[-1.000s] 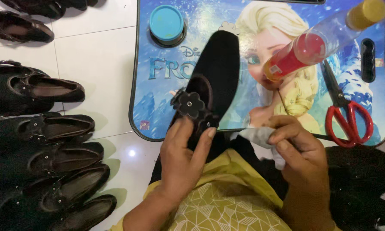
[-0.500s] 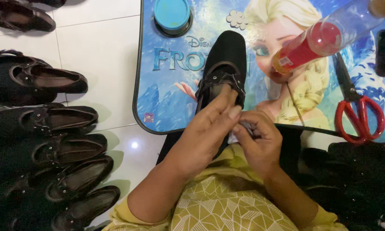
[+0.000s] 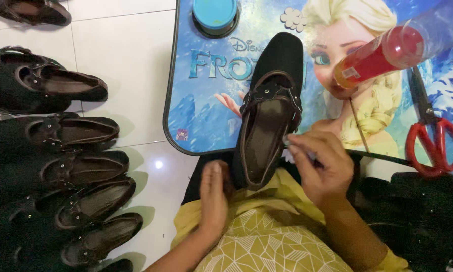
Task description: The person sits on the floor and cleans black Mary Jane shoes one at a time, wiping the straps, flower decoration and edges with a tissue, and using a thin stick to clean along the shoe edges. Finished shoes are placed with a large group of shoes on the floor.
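holding black shoe, left hand, right hand

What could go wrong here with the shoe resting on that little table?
The black shoe overhangs the table's near edge, steadied at the heel by the left hand; it might tip if released. The red-capped bottle lies on its side and could roll. The red-handled scissors lie near the right hand, a possible snag.

a clear plastic bottle with red contents lies tilted at two o'clock, carrying a small pale label near its lower end. at twelve o'clock sits a round blue-lidded tin. no signs or screens show.
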Demonstrator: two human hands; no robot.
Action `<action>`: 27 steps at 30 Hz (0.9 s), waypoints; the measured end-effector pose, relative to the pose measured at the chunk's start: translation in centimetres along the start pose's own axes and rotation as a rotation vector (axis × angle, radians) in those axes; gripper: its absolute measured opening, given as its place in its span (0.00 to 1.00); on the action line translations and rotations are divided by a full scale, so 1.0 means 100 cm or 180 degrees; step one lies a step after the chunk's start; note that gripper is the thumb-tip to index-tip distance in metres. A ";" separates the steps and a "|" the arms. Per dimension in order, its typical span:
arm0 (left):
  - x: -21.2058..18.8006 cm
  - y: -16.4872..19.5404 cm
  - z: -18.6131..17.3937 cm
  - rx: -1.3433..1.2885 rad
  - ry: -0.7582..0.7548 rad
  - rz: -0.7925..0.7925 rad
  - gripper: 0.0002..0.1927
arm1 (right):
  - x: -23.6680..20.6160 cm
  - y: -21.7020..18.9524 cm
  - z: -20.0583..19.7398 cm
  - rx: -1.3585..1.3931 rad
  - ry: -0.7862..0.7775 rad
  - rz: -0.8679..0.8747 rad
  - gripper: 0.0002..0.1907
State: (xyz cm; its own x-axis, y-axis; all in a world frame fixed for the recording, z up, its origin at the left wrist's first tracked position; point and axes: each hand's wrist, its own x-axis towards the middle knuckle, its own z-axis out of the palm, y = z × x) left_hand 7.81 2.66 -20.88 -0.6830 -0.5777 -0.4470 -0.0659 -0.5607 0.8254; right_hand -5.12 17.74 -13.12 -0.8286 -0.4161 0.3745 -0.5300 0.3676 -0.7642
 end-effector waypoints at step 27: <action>0.038 -0.039 0.009 -0.0806 -0.1603 -0.1156 0.28 | 0.043 -0.029 0.015 -0.1968 -0.0253 -0.1262 0.06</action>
State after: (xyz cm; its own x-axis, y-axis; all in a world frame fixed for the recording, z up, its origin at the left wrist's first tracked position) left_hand 4.76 3.17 -25.46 -0.9098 -0.0131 -0.4148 -0.2248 -0.8246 0.5191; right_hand -6.83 13.67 -10.07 -0.5507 -0.6654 0.5039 -0.8112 0.5689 -0.1353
